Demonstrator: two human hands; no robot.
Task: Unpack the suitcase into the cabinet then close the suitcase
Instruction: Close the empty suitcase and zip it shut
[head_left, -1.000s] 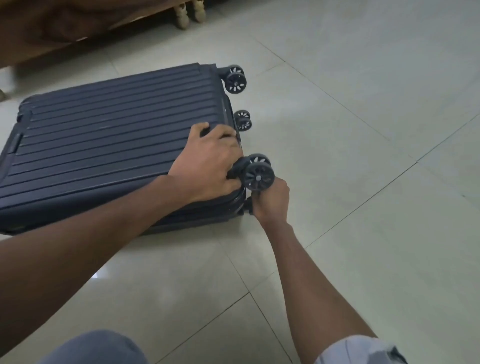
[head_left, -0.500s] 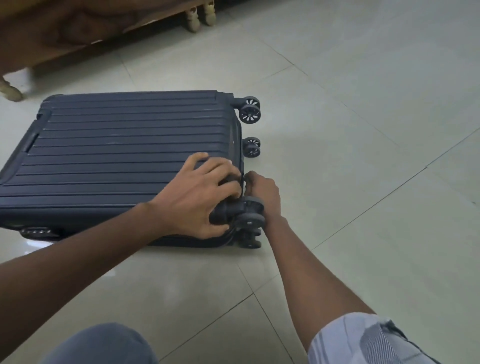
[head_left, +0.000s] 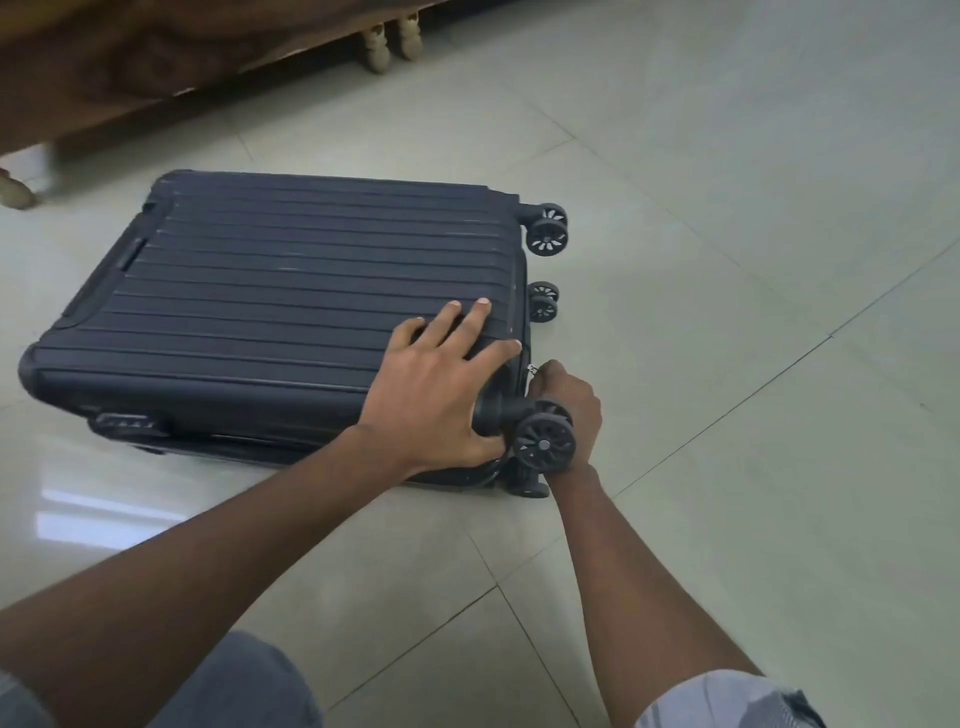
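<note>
A dark blue ribbed hard-shell suitcase (head_left: 291, 312) lies flat on the tiled floor with its lid down, wheels pointing right. My left hand (head_left: 436, 395) presses on the lid's near right corner with fingers spread and straight, thumb beside the near wheel (head_left: 543, 444). My right hand (head_left: 569, 395) sits at the suitcase's wheel end, fingers curled, pinching a small silver zipper pull (head_left: 532, 370) on the seam. Part of that hand is hidden behind the wheel.
A wooden furniture piece (head_left: 130, 67) with pale turned legs (head_left: 392, 44) stands at the back, just beyond the suitcase. Pale glossy floor tiles (head_left: 727, 260) spread to the right and front. My knees show at the bottom edge.
The view has shifted, so the suitcase sits more central. My left hand's fingers have straightened and spread on the lid. My right hand has moved up along the wheel-end seam.
</note>
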